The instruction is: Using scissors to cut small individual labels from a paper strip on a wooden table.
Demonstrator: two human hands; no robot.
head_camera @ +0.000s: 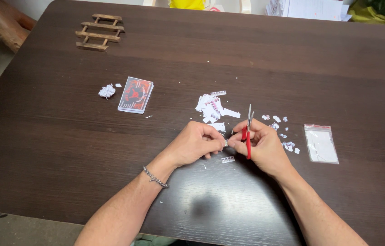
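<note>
We log one pair of scissors (248, 132), red-handled, in our right hand (260, 146), fingers curled through the handles; long axis runs almost straight away from us, blade tips pointing to the table's far edge. Our left hand (194, 143) pinches a tiny paper piece (225, 142) between thumb and fingertips, touching the right hand. One small cut strip (228, 159) lies just below. White paper scraps (213, 108) heap beyond. Clear rectangular plastic bag (321, 144), red top edge, to the right. Red-and-black card deck (136, 94), left. Wooden trivet (100, 32), far left.
</note>
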